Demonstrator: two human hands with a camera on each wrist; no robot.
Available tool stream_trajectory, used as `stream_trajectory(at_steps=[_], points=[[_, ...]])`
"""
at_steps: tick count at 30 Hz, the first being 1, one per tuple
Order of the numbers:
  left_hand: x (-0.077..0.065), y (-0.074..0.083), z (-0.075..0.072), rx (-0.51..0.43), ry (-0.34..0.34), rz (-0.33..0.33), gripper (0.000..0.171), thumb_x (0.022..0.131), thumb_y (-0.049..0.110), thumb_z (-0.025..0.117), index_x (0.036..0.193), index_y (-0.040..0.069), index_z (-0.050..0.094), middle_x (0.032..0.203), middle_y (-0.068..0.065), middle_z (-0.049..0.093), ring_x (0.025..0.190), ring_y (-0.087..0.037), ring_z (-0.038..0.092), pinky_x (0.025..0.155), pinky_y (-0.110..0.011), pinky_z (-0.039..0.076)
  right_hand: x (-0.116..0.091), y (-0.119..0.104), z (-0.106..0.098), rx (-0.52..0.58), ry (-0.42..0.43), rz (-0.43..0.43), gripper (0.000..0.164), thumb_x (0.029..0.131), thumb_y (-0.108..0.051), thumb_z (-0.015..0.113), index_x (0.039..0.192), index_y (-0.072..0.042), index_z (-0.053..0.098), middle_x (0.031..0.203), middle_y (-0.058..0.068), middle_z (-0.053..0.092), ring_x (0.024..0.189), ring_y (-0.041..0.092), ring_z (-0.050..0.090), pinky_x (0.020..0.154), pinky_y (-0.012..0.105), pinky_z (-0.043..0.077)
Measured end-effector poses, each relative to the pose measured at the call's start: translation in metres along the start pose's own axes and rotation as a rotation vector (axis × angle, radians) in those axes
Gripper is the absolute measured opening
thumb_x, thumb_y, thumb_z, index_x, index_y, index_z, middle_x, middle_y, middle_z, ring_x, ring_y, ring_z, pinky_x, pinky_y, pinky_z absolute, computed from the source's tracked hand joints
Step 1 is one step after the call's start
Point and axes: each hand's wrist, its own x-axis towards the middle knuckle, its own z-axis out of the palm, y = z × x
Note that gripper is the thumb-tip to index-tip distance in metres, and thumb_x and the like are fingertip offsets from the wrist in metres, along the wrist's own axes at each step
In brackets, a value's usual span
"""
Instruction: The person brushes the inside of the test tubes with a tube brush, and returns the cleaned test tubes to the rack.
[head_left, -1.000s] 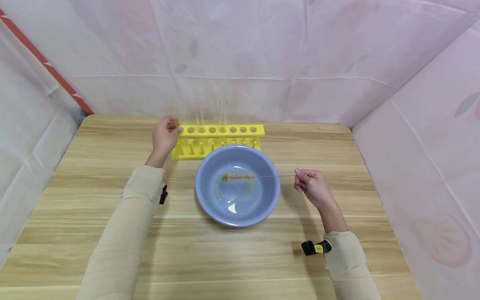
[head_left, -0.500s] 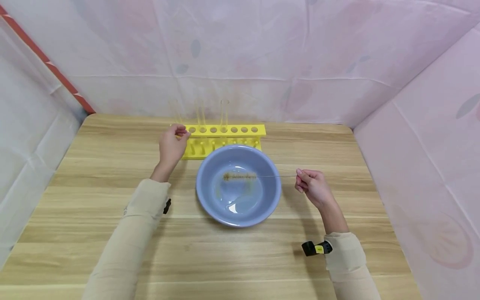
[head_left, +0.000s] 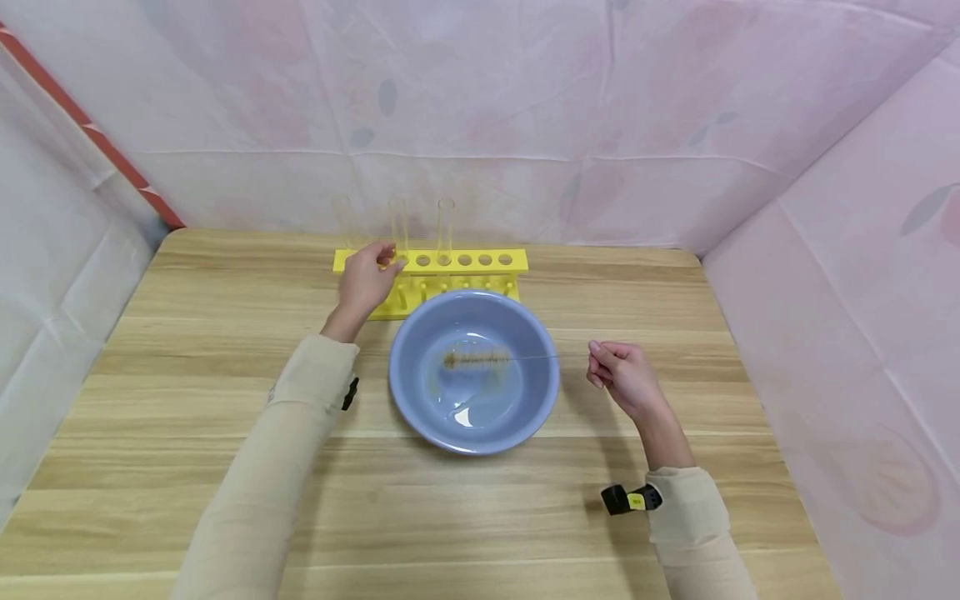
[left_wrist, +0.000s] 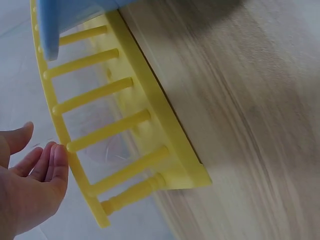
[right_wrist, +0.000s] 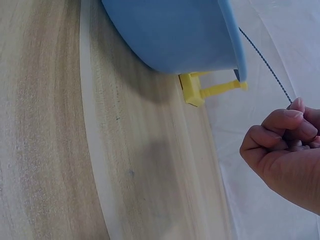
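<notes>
My right hand (head_left: pixel 626 375) pinches the twisted wire handle (right_wrist: pixel 265 62) of a test tube brush. The brush's brown bristles (head_left: pixel 476 360) lie over the inside of the blue basin (head_left: pixel 401 400), which holds some water. My left hand (head_left: pixel 366 279) reaches over the yellow test tube rack (head_left: pixel 491 260), fingertips close to the second glass test tube (head_left: pixel 399 221). In the left wrist view its thumb (left_wrist: pixel 21 137) and fingers stand apart at the rack's top bar. Another test tube (head_left: pixel 343 221) stands at the left end, and a third test tube (head_left: pixel 446 229) farther right.
The basin stands in front of the rack and overlaps its lower right part in the head view. A wood-grain table (head_left: pixel 480 525) bears everything. Patterned sheets (head_left: pixel 637 100) hang behind and at both sides.
My left hand has moved right along the rack, from the leftmost test tube to beside the second one. The right hand and brush have stayed nearly in place.
</notes>
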Motion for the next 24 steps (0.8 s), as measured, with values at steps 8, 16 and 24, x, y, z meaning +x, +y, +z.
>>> stream_trajectory(at_steps=[8, 16, 24], points=[[0.007, 0.004, 0.003, 0.010, 0.010, 0.011, 0.034, 0.087, 0.008, 0.059, 0.117, -0.007, 0.055, 0.109, -0.019, 0.060, 0.097, -0.030, 0.056, 0.083, -0.039, 0.046, -0.002, 0.001, 0.000, 0.007, -0.004, -0.003, 0.038, 0.096, -0.006, 0.044, 0.059, -0.004, 0.053, 0.057, 0.000, 0.048, 0.046, 0.010, 0.040, 0.046, 0.019, 0.033], [0.011, 0.003, 0.005, 0.026, 0.029, 0.008, 0.021, 0.086, 0.007, 0.060, 0.104, -0.005, 0.058, 0.103, -0.019, 0.061, 0.094, -0.030, 0.056, 0.083, -0.039, 0.045, -0.002, 0.000, 0.002, 0.002, 0.000, 0.002, 0.039, 0.096, -0.004, 0.043, 0.058, -0.004, 0.053, 0.056, 0.001, 0.048, 0.046, 0.011, 0.040, 0.046, 0.020, 0.032], [0.012, 0.000, 0.003, -0.006, 0.051, 0.021, 0.014, 0.086, 0.006, 0.062, 0.095, -0.004, 0.058, 0.100, -0.020, 0.062, 0.096, -0.030, 0.058, 0.084, -0.038, 0.045, -0.002, -0.001, 0.002, -0.007, 0.007, 0.001, 0.039, 0.096, -0.005, 0.044, 0.058, -0.004, 0.052, 0.056, 0.001, 0.047, 0.045, 0.010, 0.039, 0.046, 0.020, 0.032]])
